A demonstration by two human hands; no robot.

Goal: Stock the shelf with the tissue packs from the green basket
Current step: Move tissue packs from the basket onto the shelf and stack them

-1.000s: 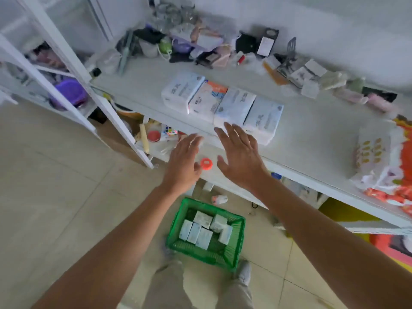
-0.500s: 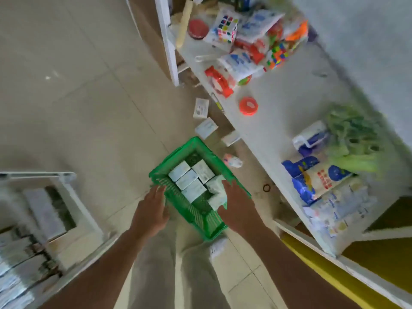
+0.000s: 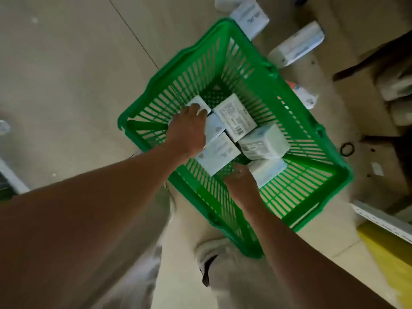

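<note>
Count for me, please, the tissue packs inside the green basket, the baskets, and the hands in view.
6 tissue packs inside the green basket
1 green basket
2 hands: left hand, right hand
Total: 9

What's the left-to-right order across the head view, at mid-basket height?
left hand → barcode-label tissue pack → tilted tissue pack → green basket, right rim → black ring on the floor
</note>
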